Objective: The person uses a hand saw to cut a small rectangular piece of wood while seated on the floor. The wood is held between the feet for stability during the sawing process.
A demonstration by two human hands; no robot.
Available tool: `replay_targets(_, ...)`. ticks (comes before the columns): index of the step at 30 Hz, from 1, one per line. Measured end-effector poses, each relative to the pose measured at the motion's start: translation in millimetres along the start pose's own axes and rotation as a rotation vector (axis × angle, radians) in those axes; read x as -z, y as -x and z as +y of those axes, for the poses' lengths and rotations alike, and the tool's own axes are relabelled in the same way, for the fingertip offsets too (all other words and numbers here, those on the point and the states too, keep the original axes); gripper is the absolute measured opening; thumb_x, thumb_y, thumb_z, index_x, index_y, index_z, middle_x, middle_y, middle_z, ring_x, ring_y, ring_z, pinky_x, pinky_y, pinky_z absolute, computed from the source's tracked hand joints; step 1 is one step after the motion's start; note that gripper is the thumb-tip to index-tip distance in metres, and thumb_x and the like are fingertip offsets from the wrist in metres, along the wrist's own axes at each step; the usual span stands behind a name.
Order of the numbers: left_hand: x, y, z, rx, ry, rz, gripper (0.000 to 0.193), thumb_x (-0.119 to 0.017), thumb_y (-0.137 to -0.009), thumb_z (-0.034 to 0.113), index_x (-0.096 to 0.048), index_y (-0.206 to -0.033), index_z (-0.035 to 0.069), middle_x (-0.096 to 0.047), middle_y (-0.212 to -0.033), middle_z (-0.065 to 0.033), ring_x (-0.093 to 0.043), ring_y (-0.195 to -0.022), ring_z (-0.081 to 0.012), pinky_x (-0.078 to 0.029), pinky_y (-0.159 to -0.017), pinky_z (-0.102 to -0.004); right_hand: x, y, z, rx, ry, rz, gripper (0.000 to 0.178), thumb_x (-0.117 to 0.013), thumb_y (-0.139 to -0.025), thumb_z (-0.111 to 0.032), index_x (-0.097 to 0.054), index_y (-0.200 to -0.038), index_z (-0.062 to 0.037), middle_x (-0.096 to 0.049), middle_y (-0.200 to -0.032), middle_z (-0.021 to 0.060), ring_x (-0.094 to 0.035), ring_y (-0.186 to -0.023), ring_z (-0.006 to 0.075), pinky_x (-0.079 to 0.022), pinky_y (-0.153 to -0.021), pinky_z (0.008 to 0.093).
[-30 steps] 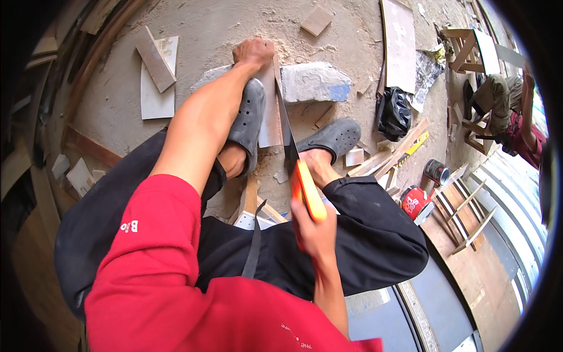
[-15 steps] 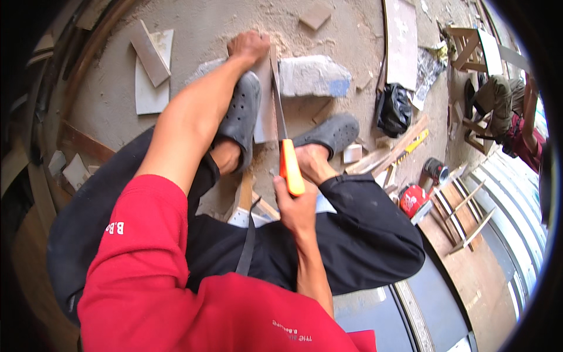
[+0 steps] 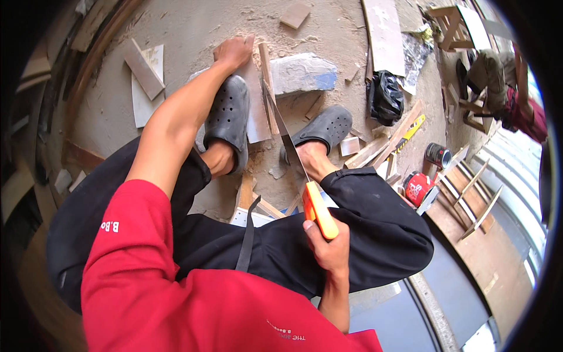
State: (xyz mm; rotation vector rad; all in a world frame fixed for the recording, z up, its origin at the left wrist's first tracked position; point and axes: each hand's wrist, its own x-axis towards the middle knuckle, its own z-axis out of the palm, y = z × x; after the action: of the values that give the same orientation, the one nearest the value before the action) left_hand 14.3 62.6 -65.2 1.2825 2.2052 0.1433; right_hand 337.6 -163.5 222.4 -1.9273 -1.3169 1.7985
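Note:
My right hand (image 3: 329,249) is closed round the orange handle of a handsaw (image 3: 318,210). The saw's blade points away and to the left, its tip by a narrow wood strip (image 3: 267,73). That strip leans at a slight angle along the right edge of a wooden board (image 3: 255,111). My left hand (image 3: 234,51), fingers curled, grips the board's far end. My left foot, in a grey clog (image 3: 229,108), presses beside or on the board. A whitish block (image 3: 302,73) lies across, next to the strip; whether it runs under the board is hidden.
Two offcuts (image 3: 146,79) lie at the left. On the right are a black plastic bag (image 3: 386,97), a yellow level-like tool (image 3: 410,132), wood strips, a red can (image 3: 417,188) and a dark can (image 3: 437,154). Another person (image 3: 495,82) sits at the far right.
My right hand has drawn the saw back toward me and to the right. A narrow strip now stands apart from the board's right edge. My left hand stays at the far end.

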Motion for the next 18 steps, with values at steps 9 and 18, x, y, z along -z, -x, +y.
replay_targets(9, 24, 79, 28, -0.231, -0.585, 0.035, 0.077, -0.059, -0.086, 0.056, -0.05, -0.135, -0.004, -0.038, -0.148, -0.026, -0.034, -0.138, -0.0413, -0.024, -0.114, -0.0532, 13, 11, -11, 0.256, -0.178, 0.2, 0.019, -0.067, -0.087, -0.007, -0.058, -0.073, 0.0017, -0.05, -0.057, 0.0018, -0.044, -0.051, 0.0078, -0.038, -0.05, 0.0267)
replay_targets(18, -15, 205, 68, -0.193, -0.84, -0.36, 0.134, -0.065, -0.066, 0.08, -0.006, -0.153, -0.003, -0.007, -0.16, -0.0273, -0.006, -0.146, -0.0487, -0.01, -0.118, -0.0588, -5, 24, 6, 0.196, -0.622, 0.198, 0.024, -0.069, -0.091, -0.015, -0.059, -0.075, -0.0003, -0.05, -0.061, -0.0058, -0.041, -0.056, 0.0029, -0.034, -0.051, 0.0232)
